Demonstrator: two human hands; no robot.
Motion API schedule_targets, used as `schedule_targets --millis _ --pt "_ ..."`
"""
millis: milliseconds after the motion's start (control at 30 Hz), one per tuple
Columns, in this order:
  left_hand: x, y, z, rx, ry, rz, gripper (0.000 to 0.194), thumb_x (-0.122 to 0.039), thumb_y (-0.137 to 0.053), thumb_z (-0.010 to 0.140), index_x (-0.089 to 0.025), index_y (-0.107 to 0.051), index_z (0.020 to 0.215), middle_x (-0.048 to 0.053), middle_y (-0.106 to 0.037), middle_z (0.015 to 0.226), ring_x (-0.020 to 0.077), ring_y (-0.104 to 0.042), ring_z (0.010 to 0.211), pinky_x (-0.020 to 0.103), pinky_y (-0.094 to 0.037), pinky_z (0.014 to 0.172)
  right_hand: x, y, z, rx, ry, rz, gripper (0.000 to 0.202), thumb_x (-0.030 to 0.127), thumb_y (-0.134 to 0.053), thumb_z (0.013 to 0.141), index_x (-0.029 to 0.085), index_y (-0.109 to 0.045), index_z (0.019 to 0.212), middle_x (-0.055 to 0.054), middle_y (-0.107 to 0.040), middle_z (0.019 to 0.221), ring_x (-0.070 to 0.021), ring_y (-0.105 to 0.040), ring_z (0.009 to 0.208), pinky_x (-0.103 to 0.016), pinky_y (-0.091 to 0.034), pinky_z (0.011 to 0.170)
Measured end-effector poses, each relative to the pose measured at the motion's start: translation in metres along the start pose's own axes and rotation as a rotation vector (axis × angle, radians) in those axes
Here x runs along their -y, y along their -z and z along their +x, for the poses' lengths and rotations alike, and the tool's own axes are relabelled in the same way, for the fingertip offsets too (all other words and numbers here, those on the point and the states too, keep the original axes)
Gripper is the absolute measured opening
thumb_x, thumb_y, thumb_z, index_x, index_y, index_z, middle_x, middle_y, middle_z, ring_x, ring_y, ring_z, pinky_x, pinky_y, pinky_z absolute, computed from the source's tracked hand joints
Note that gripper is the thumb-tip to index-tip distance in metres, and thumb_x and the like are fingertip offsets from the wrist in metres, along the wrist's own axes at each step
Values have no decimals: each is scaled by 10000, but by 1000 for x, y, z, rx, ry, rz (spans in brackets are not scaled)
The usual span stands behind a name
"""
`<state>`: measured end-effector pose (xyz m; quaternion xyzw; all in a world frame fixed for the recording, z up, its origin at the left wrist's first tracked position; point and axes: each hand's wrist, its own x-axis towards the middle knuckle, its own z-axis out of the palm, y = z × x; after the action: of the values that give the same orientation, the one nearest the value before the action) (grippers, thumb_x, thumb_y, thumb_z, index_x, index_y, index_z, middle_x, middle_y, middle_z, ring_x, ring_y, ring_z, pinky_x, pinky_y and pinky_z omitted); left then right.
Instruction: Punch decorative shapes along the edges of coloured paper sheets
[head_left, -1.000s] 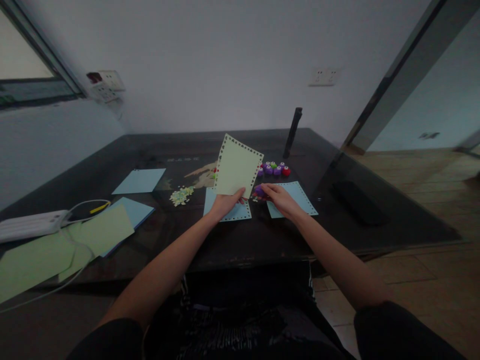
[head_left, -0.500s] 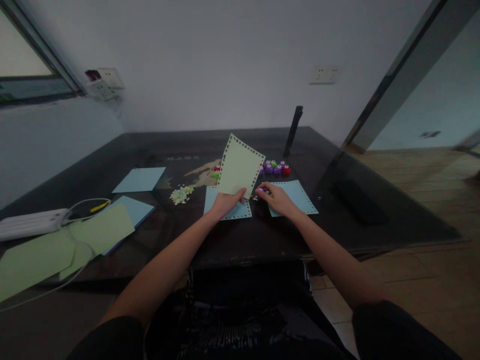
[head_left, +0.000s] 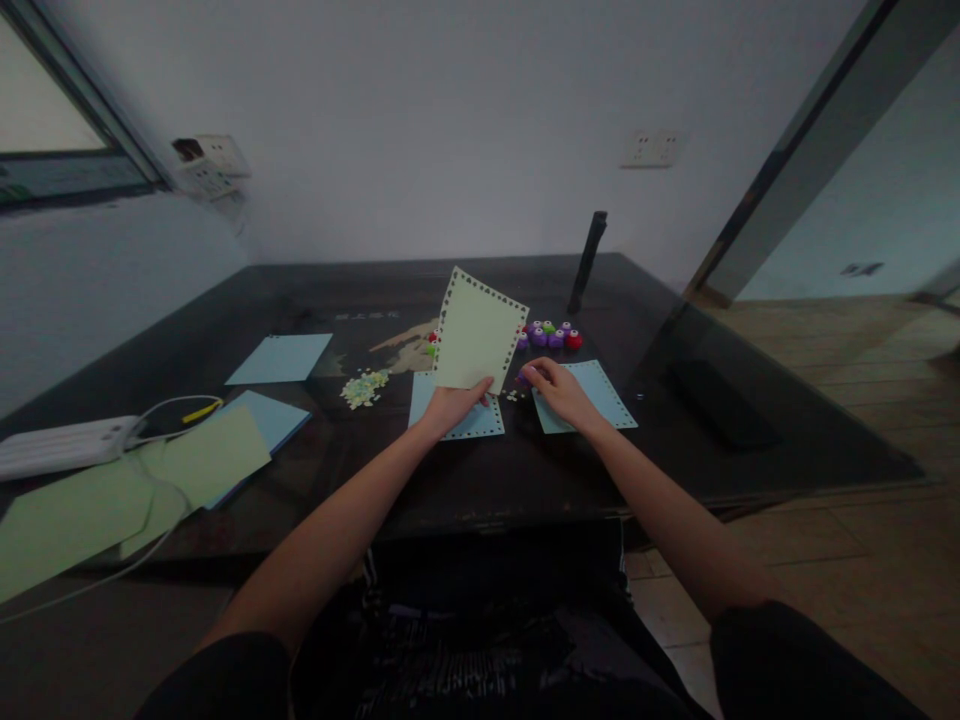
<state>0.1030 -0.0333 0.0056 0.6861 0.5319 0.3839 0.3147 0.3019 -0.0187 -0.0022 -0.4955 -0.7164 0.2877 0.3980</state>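
Note:
A pale green sheet of paper (head_left: 480,335) with small holes punched along its edges is tilted up in my left hand (head_left: 456,405), the thumb pressed on its lower edge. My right hand (head_left: 561,392) is closed on a small purple craft punch (head_left: 523,378), mostly hidden by the fingers, just right of the sheet and apart from it. Beneath my left hand lies a blue punched sheet (head_left: 480,425). Another blue punched sheet (head_left: 596,385) is under my right hand. Between the hands are a few tiny paper cutouts (head_left: 512,396).
Several purple, green and red punches (head_left: 555,337) stand behind. A heap of paper cutouts (head_left: 364,387) lies left. Further left are a blue sheet (head_left: 281,358), green sheets (head_left: 202,445), and a white power strip (head_left: 67,447) with a cable. A black phone-like slab (head_left: 720,405) lies right.
My right hand with the punch has moved slightly right, away from the green sheet's edge. The green sheet has shifted slightly left; more cutouts show on the table below it.

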Motion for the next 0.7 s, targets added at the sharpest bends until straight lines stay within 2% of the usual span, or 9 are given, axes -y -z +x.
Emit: schedule_targets --millis 167,300,400,467,600,700 --pt "0 1 0 -15 25 -23 218 -262 -553 790 -183 -632 602 -1 -663 571 171 -645 655 282 -473 845 3 2 -1 -29 9 -21 304 419 -539 827 148 -644 916 -59 -662 820 -170 -585 724 -296 -445 686" --pt "-2 1 0 -58 22 -85 77 -201 -602 744 -150 -659 755 8 -679 584 179 -655 630 287 -499 790 5 4 -2 -6 -6 49 372 403 -595 790 178 -631 1084 -32 -647 815 -131 -551 576 -273 -443 573" --pt "-4 3 1 -70 10 -76 37 -173 -616 717 -155 -647 710 7 -672 553 183 -657 622 290 -505 777 5 4 -3 65 -25 150 358 397 -594 791 189 -642 1079 -8 -630 718 -124 -545 525 -266 -445 539" --pt "-5 5 3 -71 22 -67 75 -178 -604 721 -166 -632 653 7 -667 535 183 -655 608 285 -510 759 5 3 -4 90 -47 233 347 383 -633 761 186 -646 1046 -1 -625 696 -128 -560 537 -270 -462 554" --pt "-1 8 7 -69 67 -65 114 -229 -585 738 -160 -628 659 19 -670 530 189 -648 566 280 -519 658 7 4 -5 52 -62 366 407 314 -733 657 206 -628 1036 3 -632 805 -110 -566 550 -259 -467 550" --pt "5 10 11 -71 85 -79 126 -253 -584 740 -146 -633 694 36 -679 543 194 -653 561 277 -516 622 13 10 -3 3 -67 433 376 327 -714 678 204 -629 1022 17 -609 732 -104 -555 527 -244 -453 507"
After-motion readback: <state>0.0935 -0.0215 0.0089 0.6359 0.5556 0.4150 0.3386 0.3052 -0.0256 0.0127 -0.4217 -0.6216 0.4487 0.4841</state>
